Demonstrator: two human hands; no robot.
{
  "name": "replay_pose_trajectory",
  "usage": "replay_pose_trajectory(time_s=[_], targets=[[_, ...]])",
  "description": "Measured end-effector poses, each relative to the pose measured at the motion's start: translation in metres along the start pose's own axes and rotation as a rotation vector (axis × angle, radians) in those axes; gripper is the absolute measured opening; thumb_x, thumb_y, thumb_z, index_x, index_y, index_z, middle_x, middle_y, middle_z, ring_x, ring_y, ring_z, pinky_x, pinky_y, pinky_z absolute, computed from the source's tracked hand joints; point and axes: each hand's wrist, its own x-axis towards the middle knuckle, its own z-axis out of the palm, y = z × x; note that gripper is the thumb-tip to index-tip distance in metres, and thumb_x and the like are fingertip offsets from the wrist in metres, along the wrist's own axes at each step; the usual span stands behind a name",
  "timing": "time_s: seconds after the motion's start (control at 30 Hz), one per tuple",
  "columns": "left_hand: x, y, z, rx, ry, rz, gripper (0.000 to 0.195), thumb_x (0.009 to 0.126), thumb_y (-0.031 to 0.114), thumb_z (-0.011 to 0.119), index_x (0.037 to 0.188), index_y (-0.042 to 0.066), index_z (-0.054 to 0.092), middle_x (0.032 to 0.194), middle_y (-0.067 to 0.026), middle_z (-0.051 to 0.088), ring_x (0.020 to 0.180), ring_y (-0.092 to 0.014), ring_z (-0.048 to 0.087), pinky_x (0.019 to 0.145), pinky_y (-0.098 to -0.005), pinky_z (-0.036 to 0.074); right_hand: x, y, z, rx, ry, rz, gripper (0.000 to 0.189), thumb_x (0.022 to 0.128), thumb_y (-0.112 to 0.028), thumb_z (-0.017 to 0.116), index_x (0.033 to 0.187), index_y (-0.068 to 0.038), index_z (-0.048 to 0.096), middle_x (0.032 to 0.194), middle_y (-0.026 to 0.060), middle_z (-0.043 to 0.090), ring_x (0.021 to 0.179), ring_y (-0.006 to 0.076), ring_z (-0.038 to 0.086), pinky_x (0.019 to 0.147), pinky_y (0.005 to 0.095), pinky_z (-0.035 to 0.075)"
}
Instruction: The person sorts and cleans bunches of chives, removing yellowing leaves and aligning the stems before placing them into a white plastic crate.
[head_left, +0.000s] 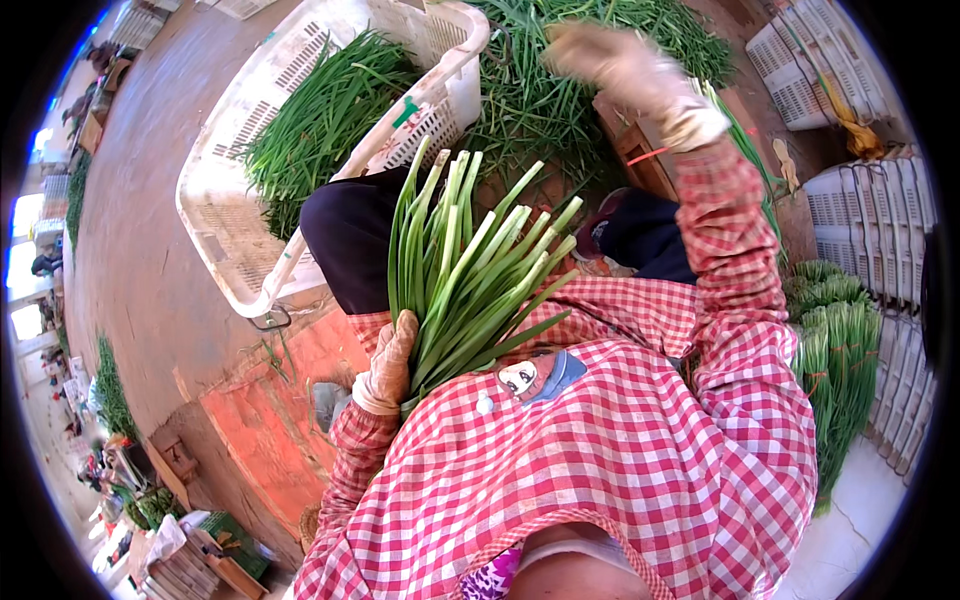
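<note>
My left hand (391, 360), in a pale soiled glove, grips a loose bundle of green garlic-chive stalks (472, 277) against my checked smock. The pale cut ends fan out upward, away from my body. Raised at the upper right, my right hand (619, 71) is gloved too and blurred by motion. It hovers before a large heap of loose green leaves (540, 97), and whether its fingers hold anything is too blurred to tell. Just below that hand stands a small wooden stand (634, 146) with a red band by it.
A white plastic crate (225, 180) holding more chives (330, 120) stands by my knee. Tied chive bundles (836, 367) stand at right, beside stacked white crates (862, 225). An orange sheet (270, 420) covers part of the floor. Other people are far off at left.
</note>
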Motion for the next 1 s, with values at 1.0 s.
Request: replay_pose_trajectory(time_s=[1.0], targets=[[0.006,-0.009,0.000,-0.169,0.024,-0.027,0.047,0.096,0.039,0.038,0.117,0.000,0.055,0.113,-0.0064,0.059,0.099,-0.013,0.055,0.088,-0.0266,0.043,-0.062,-0.031,-0.026,0.983,-0.293,-0.611,0.026,0.091,-0.023,0.050,0.082,-0.002,0.062,0.092,0.0137,0.064,0.093,0.0258,0.061,0.087,0.0400,0.045]])
